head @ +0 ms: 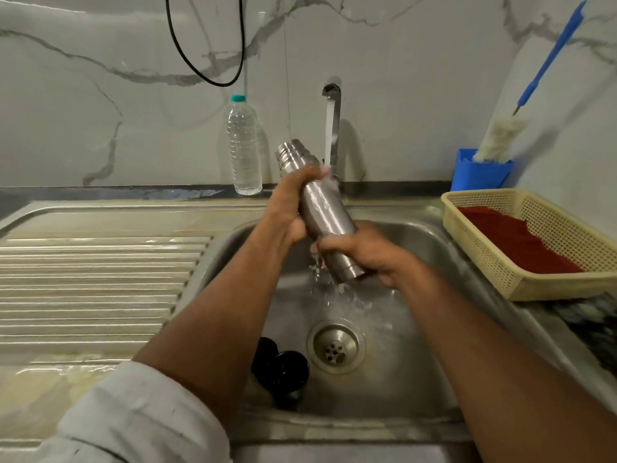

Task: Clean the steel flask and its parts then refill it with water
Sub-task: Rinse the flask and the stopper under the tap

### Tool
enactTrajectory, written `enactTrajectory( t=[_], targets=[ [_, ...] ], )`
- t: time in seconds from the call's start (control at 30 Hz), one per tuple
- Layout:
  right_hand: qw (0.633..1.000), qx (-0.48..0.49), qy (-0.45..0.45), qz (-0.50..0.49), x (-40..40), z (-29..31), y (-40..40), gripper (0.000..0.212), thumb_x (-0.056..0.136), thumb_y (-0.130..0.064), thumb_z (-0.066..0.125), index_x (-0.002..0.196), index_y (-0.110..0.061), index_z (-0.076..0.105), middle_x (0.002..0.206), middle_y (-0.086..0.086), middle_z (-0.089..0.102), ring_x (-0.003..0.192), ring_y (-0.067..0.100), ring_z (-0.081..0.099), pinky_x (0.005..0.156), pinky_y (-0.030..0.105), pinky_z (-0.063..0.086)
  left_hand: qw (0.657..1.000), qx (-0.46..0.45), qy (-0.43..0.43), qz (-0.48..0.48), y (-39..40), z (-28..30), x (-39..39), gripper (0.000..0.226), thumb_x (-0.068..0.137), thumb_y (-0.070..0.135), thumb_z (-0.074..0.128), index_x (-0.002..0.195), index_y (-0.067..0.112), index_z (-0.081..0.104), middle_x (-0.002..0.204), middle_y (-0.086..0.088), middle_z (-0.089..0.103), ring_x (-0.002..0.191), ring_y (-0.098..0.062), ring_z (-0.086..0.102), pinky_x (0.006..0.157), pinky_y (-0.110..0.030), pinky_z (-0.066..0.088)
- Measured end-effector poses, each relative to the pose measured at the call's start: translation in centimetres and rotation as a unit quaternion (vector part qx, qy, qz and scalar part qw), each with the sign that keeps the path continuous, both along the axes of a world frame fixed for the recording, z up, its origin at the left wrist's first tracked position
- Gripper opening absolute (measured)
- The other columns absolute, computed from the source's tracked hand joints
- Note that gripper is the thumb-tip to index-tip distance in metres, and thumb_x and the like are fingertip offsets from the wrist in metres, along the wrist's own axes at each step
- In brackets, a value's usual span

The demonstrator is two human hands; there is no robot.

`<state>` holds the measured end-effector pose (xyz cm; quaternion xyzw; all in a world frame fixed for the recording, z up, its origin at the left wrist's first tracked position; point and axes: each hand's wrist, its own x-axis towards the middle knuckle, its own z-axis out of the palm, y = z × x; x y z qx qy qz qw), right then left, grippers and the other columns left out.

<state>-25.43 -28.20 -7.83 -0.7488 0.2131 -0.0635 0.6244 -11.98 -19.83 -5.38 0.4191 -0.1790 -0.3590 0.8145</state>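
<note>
The steel flask (pixel 325 212) is tilted over the sink basin (pixel 417 248), its open threaded neck pointing up and to the left. My left hand (pixel 290 205) grips its upper body just below the neck. My right hand (pixel 364 252) grips it near the base. Water runs from the tap (pixel 334 105) onto the flask beside my left fingers and splashes down toward the drain (pixel 335 347). Two black flask parts (pixel 283 365) lie on the basin floor left of the drain, partly hidden by my left forearm.
A clear plastic water bottle (pixel 243 148) stands at the wall left of the tap. A blue holder (pixel 480 172) with a blue-handled bottle brush (pixel 500 138) stands at the right. A yellow basket (pixel 484 248) holds a red cloth (pixel 514 242). The ribbed drainboard (pixel 93 279) lies left.
</note>
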Motion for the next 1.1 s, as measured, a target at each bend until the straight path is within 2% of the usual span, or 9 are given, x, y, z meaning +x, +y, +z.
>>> enactTrajectory(
  t=[0.1,0.23,0.33,0.47,0.6,0.67,0.77,0.9,1.1],
  targets=[
    [0.969,0.191,0.024,0.156,-0.6,0.2,-0.6,0.061,0.073,-0.030,0.087,0.122,-0.004,0.063,0.100,0.018,0.071,0.087,0.032,0.069,0.091,0.053,0.043,0.987,-0.121,0.005,-0.101,0.9,-0.1,0.6,0.026,0.090,0.020,0.060,0.113,0.008,0.064,0.099,-0.009,0.064,0.091,-0.024,0.064,0.089,-0.042,0.055],
    [0.985,0.137,0.008,0.101,-0.2,-0.2,-0.4,0.060,0.072,-0.034,0.086,0.121,-0.007,0.063,0.099,0.018,0.075,0.090,0.035,0.071,0.091,0.055,0.053,0.997,-0.062,-0.012,-0.054,0.5,0.3,0.6,0.032,0.084,0.020,0.070,0.112,0.008,0.062,0.096,-0.008,0.068,0.084,-0.023,0.068,0.080,-0.041,0.059],
    [0.991,-0.115,0.027,-0.068,0.6,-0.7,0.8,0.070,0.068,-0.039,0.093,0.125,-0.017,0.060,0.100,0.002,0.074,0.082,0.020,0.073,0.064,0.033,0.058,0.986,0.123,-0.002,0.114,-0.8,0.4,-0.4,0.058,0.067,0.017,0.089,0.116,0.005,0.060,0.099,-0.011,0.075,0.080,-0.026,0.076,0.076,-0.043,0.065],
    [0.878,-0.439,0.096,-0.166,0.7,-0.5,1.5,0.074,0.063,-0.059,0.090,0.119,-0.025,0.055,0.098,-0.006,0.063,0.077,0.015,0.059,0.062,0.028,0.046,0.952,0.175,0.034,0.250,-2.2,0.1,-2.3,0.056,0.066,0.009,0.090,0.111,0.010,0.058,0.095,-0.010,0.074,0.075,-0.025,0.074,0.067,-0.037,0.063],
    [0.993,-0.101,0.002,-0.067,0.5,-0.1,0.6,0.065,0.066,-0.036,0.094,0.121,-0.017,0.064,0.096,-0.001,0.077,0.079,0.017,0.075,0.072,0.042,0.066,0.999,0.045,-0.008,0.012,-0.1,0.2,-0.4,0.038,0.074,0.011,0.081,0.108,0.006,0.065,0.096,-0.011,0.072,0.084,-0.024,0.070,0.085,-0.042,0.061],
    [0.989,0.127,-0.001,0.070,-0.1,0.2,0.4,0.057,0.074,-0.022,0.087,0.122,-0.006,0.061,0.096,0.013,0.076,0.081,0.027,0.073,0.079,0.046,0.062,0.994,-0.055,-0.020,-0.095,0.9,-0.1,0.5,0.034,0.081,0.016,0.072,0.112,0.006,0.063,0.099,-0.011,0.067,0.089,-0.025,0.066,0.088,-0.043,0.057],
    [0.973,0.183,-0.007,0.141,-0.1,0.3,0.2,0.060,0.078,-0.025,0.081,0.127,0.000,0.057,0.099,0.022,0.072,0.083,0.033,0.070,0.082,0.047,0.058,0.987,-0.105,-0.013,-0.120,1.4,0.2,0.8,0.032,0.086,0.019,0.065,0.116,0.007,0.063,0.099,-0.008,0.065,0.089,-0.024,0.065,0.088,-0.042,0.056],
    [0.997,-0.054,-0.021,-0.046,1.2,-0.5,1.0,0.074,0.069,-0.036,0.093,0.130,-0.014,0.060,0.108,0.007,0.077,0.090,0.026,0.076,0.084,0.048,0.064,0.998,0.050,-0.016,0.045,0.1,1.1,0.3,0.048,0.075,0.015,0.082,0.116,0.001,0.061,0.091,-0.013,0.073,0.076,-0.026,0.072,0.074,-0.042,0.063],
    [0.890,-0.425,0.052,-0.159,0.8,-0.8,1.2,0.083,0.063,-0.055,0.091,0.132,-0.025,0.053,0.107,-0.005,0.067,0.081,0.014,0.062,0.064,0.028,0.049,0.965,0.155,0.012,0.213,-2.1,0.4,-1.0,0.061,0.062,0.007,0.092,0.116,0.005,0.063,0.089,-0.010,0.079,0.071,-0.026,0.078,0.068,-0.042,0.067]
  ],
)
